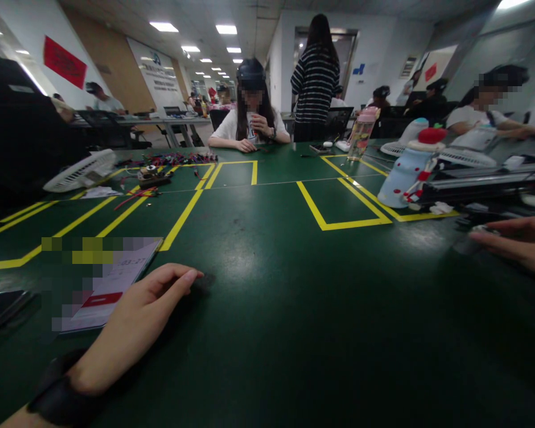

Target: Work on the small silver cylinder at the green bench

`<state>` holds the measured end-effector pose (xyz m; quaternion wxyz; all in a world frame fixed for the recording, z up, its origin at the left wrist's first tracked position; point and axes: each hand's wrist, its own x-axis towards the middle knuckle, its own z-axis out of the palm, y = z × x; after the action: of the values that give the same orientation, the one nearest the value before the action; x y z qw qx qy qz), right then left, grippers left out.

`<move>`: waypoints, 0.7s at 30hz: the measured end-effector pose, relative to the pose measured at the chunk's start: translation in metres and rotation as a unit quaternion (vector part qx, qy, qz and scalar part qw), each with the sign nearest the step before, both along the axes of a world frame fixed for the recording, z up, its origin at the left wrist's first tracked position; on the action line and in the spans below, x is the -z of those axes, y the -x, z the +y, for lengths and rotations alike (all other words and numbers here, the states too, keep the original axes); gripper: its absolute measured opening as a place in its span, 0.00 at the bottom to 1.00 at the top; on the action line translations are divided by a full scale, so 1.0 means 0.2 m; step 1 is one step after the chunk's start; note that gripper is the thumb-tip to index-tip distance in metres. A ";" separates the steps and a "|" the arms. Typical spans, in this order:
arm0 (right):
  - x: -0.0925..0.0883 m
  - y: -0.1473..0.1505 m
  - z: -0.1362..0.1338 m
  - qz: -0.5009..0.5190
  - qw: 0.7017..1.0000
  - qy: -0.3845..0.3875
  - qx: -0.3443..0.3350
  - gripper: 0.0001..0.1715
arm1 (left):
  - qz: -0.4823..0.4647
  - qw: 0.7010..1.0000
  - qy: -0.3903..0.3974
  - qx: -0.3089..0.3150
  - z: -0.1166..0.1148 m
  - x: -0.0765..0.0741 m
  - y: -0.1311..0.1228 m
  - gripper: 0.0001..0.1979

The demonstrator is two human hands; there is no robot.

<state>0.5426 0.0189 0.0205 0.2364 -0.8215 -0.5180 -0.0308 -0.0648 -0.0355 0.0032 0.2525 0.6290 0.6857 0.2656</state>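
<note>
both hands lie low on the green table (pixel 271 333) and neither grips anything. the left hand (pixel 147 315) rests palm down at the near left, fingers stretched out and slightly apart. its fingertips (pixel 188 276) sit just at a small dark thing (pixel 205 280) on the table top, and i cannot tell whether that is an object or only a shadow. a black band (pixel 57 398) sits on that wrist, and a phone (pixel 116 279) with a lit screen lies just beside the hand, on its left.

the right hand (pixel 521 244) comes in from the right edge, fingers long and close together, pointing left. its tips are at a small pale thing (pixel 472 241), too blurred to name; it is unclear whether they touch it.

as a judgement, this is a resting or reaching moment and not a hold. nothing is lifted, and the hands are well apart from each other. taking up either small thing would call for the fingers to curl and pinch, since they now lie flat.

farther off, a white fan (pixel 80 171) lies at the far left, with a heap of coloured wires (pixel 173 159) beyond it. a blue bottle (pixel 405 178) with a red cap stands at the right and a clear bottle (pixel 360 134) stands behind it. yellow tape (pixel 339 224) marks boxes on the table. a person (pixel 249 119) sits at the far side, hands of their own by the face.
</note>
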 end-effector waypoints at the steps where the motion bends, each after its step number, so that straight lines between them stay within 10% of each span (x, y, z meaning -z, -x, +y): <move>1: -0.02 0.05 -0.01 0.030 0.999 0.025 0.013 0.32 | -0.001 1.000 0.001 0.000 0.00 0.00 0.00 0.20; 9: -0.09 0.19 -0.01 0.089 0.992 0.085 0.016 0.22 | 0.005 1.000 0.000 0.003 0.00 0.00 0.01 0.20; 14: -0.04 0.28 -0.01 0.031 0.999 -0.039 -0.001 0.30 | 0.006 1.000 0.008 0.004 0.00 -0.01 -0.01 0.21; 17: 0.00 0.53 -0.03 0.103 0.974 -0.147 -0.136 0.33 | 0.007 1.000 0.010 0.003 0.00 -0.01 -0.02 0.19; 21: 0.04 1.02 -0.10 0.207 0.882 -0.077 -0.416 0.26 | 0.005 1.000 0.012 0.015 0.01 0.01 -0.02 0.20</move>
<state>0.3384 -0.0009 0.0120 0.3919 -0.4969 -0.7477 0.2013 -0.0615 -0.0334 0.0021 0.2608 0.6376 0.6802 0.2505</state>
